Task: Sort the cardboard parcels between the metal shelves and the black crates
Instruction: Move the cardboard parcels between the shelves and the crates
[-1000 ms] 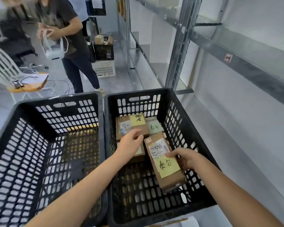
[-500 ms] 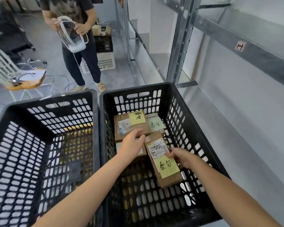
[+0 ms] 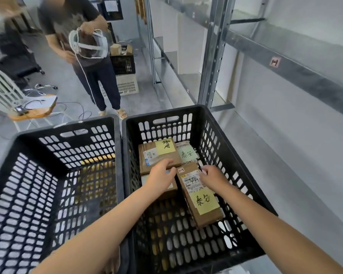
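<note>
**Sorting station, head view, as I follow it from the remote desk.** The metal shelves (image 3: 213, 56) run along the right, and their grey uprights rise just beyond the crates. Two black crates stand side by side with their walls touching. These are the left crate (image 3: 53, 147) and the right crate (image 3: 212, 133), and the right one holds all four parcels I can see.

- **Long parcel:** The long parcel (image 3: 203, 206) lies along the right wall of the right crate. It carries a yellow note near its near end and appears to sit tilted rather than flat.
- **Far parcel:** The far parcel (image 3: 156, 157), also yellow-noted, sits in the far-left corner.
- **Green-noted parcel:** The green-noted parcel (image 3: 187, 154) lies just beside the far parcel, toward the far-right corner.
- **Low parcel:** The low parcel (image 3: 167, 187) lies against the left wall and is mostly hidden.
- **Left hand:** The left hand (image 3: 159, 176) lies over the low parcel, with its fingers (image 3: 166, 162) bent onto the near edge of the far parcel. I cannot tell whether they grip anything.
- **Right hand:** The right hand (image 3: 213, 177) has its fingers curled round the far end of the long parcel and pinches it there.

**Hazards, as I judge them.**
- The long parcel is held at one end only, so on lifting its free end would likely sag and pivot, and the pinch could slip.
- The swinging end could catch the lattice or rim of the right crate.
- It could also knock the left hand, which lies close alongside.
- A scrape against the wall might peel off the yellow note, and the parcel's destination would then be unclear.
</note>
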